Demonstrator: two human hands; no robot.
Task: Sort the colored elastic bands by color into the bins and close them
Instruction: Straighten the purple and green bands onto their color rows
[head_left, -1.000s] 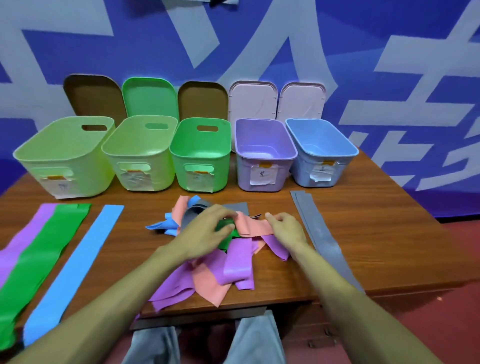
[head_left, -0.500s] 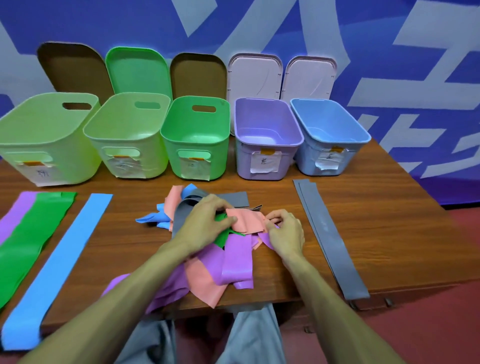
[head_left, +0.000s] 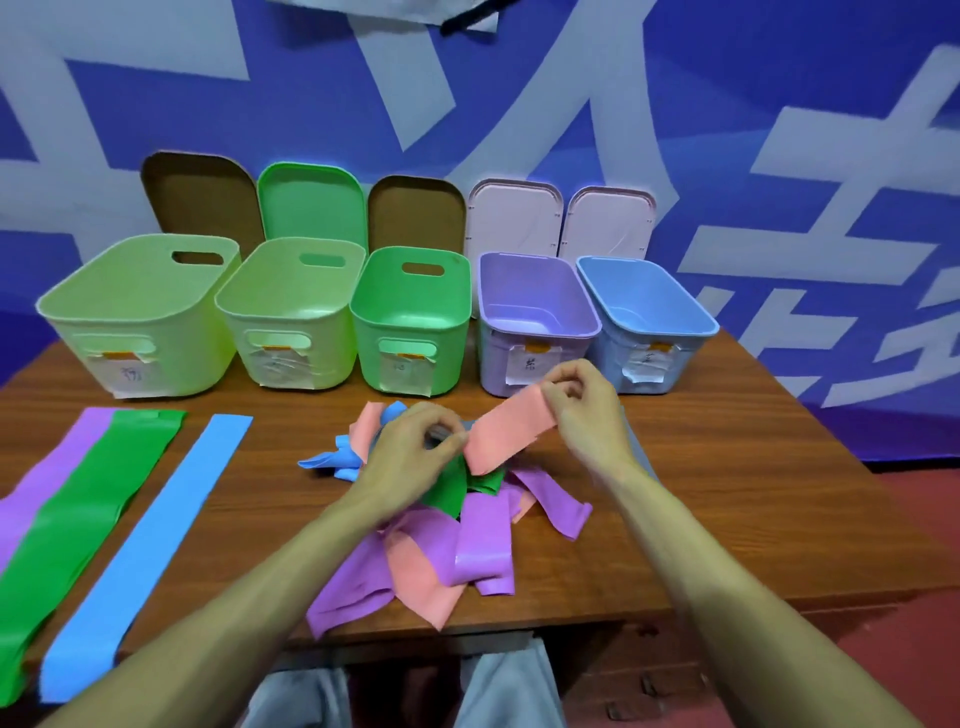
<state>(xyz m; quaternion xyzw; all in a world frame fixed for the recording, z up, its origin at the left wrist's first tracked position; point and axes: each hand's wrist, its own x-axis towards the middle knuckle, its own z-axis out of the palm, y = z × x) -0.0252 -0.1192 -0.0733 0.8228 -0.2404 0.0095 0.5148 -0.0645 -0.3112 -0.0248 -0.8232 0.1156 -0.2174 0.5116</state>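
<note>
A tangled pile of elastic bands in purple, pink, green, blue and grey lies at the table's middle front. My right hand pinches one end of a pink band and holds it lifted above the pile. My left hand pinches the band's lower end over the pile. Behind the pile stand five open bins in a row: two pale green, one green, one purple and one blue.
Flat on the table's left lie a purple band, a green band and a blue band. Lids lean against the blue wall behind the bins: brown, green, brown and two white.
My right hand has risen up and to the right, drawing the pink band out of the pile. The left hand keeps its pinch by the pile. The head view has shifted.
</note>
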